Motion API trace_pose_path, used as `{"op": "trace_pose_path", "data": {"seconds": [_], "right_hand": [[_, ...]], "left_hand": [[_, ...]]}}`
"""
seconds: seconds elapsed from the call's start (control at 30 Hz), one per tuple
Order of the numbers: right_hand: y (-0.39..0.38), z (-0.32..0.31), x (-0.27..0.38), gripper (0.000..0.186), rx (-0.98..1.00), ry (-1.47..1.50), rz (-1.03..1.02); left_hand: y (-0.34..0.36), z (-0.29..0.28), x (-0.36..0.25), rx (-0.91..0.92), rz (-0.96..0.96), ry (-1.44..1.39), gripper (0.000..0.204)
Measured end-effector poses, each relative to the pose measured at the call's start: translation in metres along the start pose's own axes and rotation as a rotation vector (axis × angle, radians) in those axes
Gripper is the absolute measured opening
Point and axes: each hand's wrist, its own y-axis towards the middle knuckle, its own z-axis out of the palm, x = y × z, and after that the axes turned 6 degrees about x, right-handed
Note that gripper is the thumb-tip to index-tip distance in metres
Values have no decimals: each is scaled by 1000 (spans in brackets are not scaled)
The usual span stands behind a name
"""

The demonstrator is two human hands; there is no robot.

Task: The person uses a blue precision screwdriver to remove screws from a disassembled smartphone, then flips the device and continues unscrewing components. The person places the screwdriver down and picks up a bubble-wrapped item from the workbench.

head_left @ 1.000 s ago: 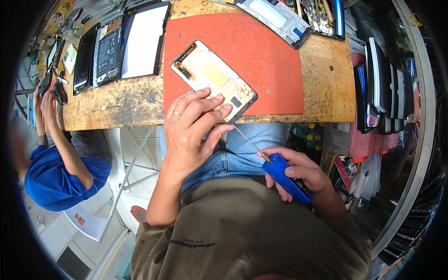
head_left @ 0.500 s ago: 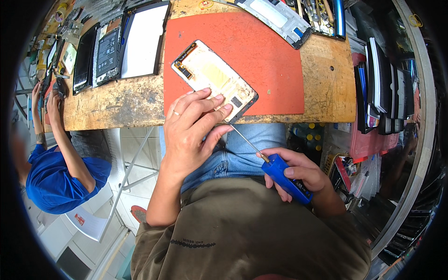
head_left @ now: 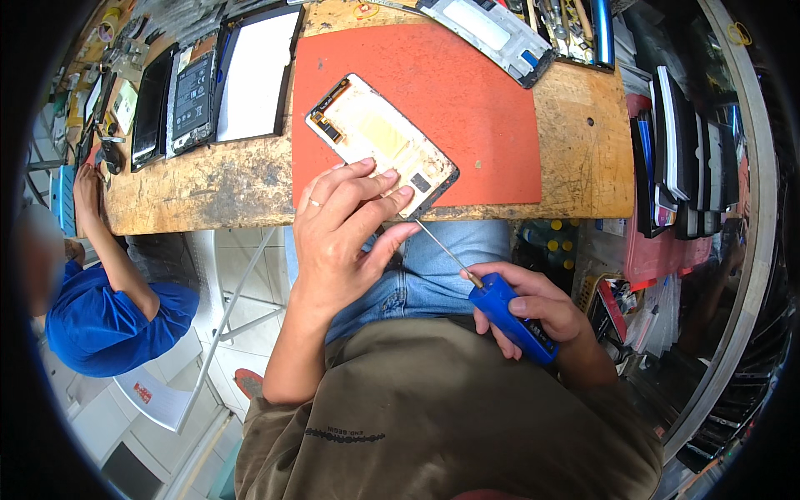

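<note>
An opened phone frame (head_left: 379, 142) with a pale inner plate lies tilted on a red mat (head_left: 467, 100) on the wooden bench (head_left: 208, 192). My left hand (head_left: 342, 233) rests its fingertips on the frame's near corner, fingers spread. A blue-handled screwdriver (head_left: 508, 317) is gripped in my right hand (head_left: 537, 312) below the bench edge, over my lap. Its thin metal shaft points up and left, the tip reaching the frame's near edge beside my left fingertips.
Several dark phone parts and a white screen panel (head_left: 254, 71) lie at the bench's left. Another frame and tools (head_left: 500, 33) sit at the back. Stacked flat boxes (head_left: 675, 158) stand on the right. A person in a blue shirt (head_left: 100, 317) sits at my left.
My hands and the screwdriver have hardly moved. The person at my left has shifted a forearm slightly at the bench edge.
</note>
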Motion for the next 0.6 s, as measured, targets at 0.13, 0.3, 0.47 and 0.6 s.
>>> {"op": "trace_pose_path", "data": {"seconds": [0.13,0.3,0.47,0.6], "right_hand": [[1,0,-1,69,17,3,15],[2,-1,0,69,32,-8,20],[1,-1,-1,69,37,-2,17],[-1,-2,-1,69,40,-8,23]], "left_hand": [[-1,-1,2,10,14,-1,43],[-1,-1,3,16,19,4,43],[-1,-1,3,13,19,-4,45],[-2,-1,3,19,16,-9,45]]}}
